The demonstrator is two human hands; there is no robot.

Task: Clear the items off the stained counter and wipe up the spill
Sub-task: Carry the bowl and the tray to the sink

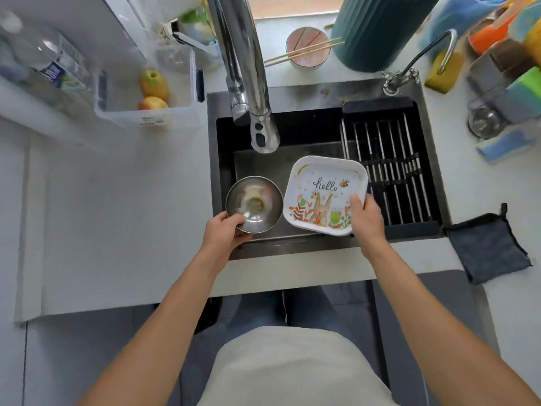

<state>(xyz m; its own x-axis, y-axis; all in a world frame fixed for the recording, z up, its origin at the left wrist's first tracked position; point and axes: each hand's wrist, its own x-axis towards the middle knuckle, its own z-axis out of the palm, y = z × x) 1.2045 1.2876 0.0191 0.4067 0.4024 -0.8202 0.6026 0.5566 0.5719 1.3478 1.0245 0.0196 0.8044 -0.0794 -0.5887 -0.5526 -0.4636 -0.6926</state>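
My left hand [224, 230] grips the near rim of a small steel bowl [257, 202] with brownish residue inside, held over the black sink [222, 171]. My right hand [366, 219] holds the right near corner of a white square plate [322, 189] printed with "hello" and a rabbit, also over the sink, touching the bowl's right side. A dark grey cloth [489, 247] lies on the white counter [117, 218] to the right of the sink, hanging partly over the front edge. Brown stains [325, 91] mark the ledge behind the sink.
A tall chrome faucet [248, 77] overhangs the sink, with a black drain rack [389, 165] in the sink's right half. Behind stand a pink bowl with chopsticks [307, 49], a teal container [377, 27] and a small tap [409, 71]. A clear bin with apples [152, 89] sits left; sponges [521, 89] right.
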